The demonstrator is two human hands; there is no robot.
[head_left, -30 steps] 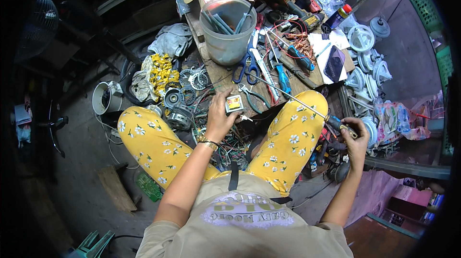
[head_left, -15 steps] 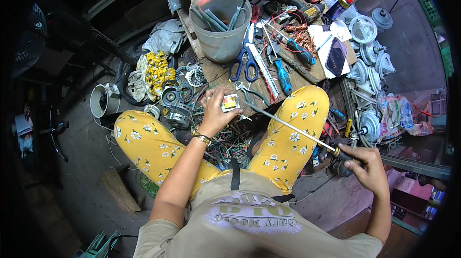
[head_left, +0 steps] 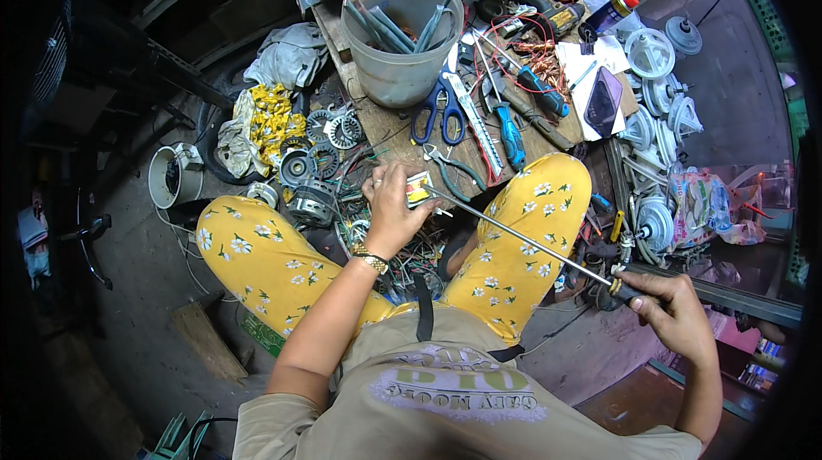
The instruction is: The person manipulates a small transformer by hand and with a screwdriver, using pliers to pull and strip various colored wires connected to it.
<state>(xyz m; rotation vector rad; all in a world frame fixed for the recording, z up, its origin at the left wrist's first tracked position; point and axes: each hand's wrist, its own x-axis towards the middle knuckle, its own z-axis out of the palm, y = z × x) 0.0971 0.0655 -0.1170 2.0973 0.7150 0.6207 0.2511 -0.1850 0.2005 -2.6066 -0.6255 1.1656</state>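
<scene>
My left hand [head_left: 391, 212] grips a small pale component with a yellow middle [head_left: 417, 182] between my knees, over a tangle of wires [head_left: 402, 263]. A long screwdriver [head_left: 535, 243] crosses to that component, its tip touching or very near it. The black-and-yellow handle is in my closed right hand [head_left: 672, 314], low at the right. Just beyond my left hand, pliers [head_left: 458, 173] lie on the wooden bench [head_left: 381, 134], beside blue-handled scissors [head_left: 437, 117].
A grey bucket [head_left: 394, 74] stands on the cluttered bench among tools, copper wire and a phone [head_left: 602, 104]. White plastic parts [head_left: 655, 57] crowd the right side. Metal rings [head_left: 321, 160], a white pail [head_left: 175, 177] and a wooden board [head_left: 210, 340] lie at the left.
My right hand has moved down and to the right, swinging the screwdriver lower, and its tip now meets or nearly meets the component. My left hand still holds the component.
</scene>
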